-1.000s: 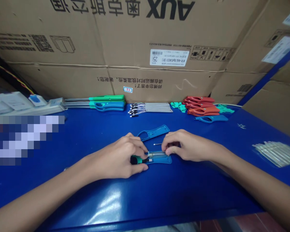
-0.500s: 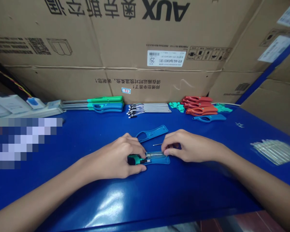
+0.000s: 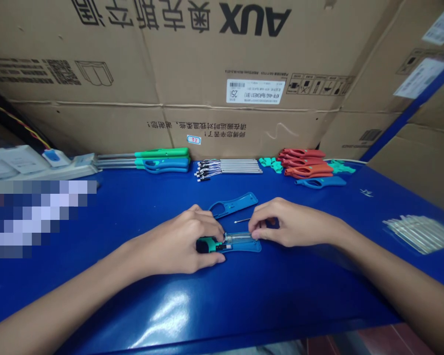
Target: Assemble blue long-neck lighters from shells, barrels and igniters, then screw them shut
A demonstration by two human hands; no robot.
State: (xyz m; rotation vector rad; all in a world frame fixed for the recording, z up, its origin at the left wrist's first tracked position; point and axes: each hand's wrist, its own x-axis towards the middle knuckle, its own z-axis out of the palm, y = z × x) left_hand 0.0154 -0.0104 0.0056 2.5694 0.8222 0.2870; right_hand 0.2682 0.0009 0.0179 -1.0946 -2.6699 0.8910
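A blue lighter shell half (image 3: 249, 246) lies on the blue table, with a clear gas tube (image 3: 240, 238), a green trigger (image 3: 208, 244) and a small black igniter (image 3: 223, 246) in it. My left hand (image 3: 192, 239) is closed around the shell's left end, fingers above and thumb below. The fingers of my right hand (image 3: 277, 224) are pinched at the tube's right end. A thin metal rod (image 3: 242, 220) pokes out leftward from under that hand; whether the fingers hold it I cannot tell. Behind both hands lies the other blue shell half (image 3: 237, 203).
Along the back stand finished-looking long lighters (image 3: 166, 160), metal tubes with wires (image 3: 237, 166), green pieces (image 3: 272, 163), and red and orange shells (image 3: 307, 162). At right lies a stack of clear tubes (image 3: 422, 232). A power strip (image 3: 70, 170) sits at left, a cardboard box (image 3: 188, 59) behind.
Hardly anything differs. My right hand has shifted very slightly to the right at the tube's end; my left hand keeps its hold on the shell.
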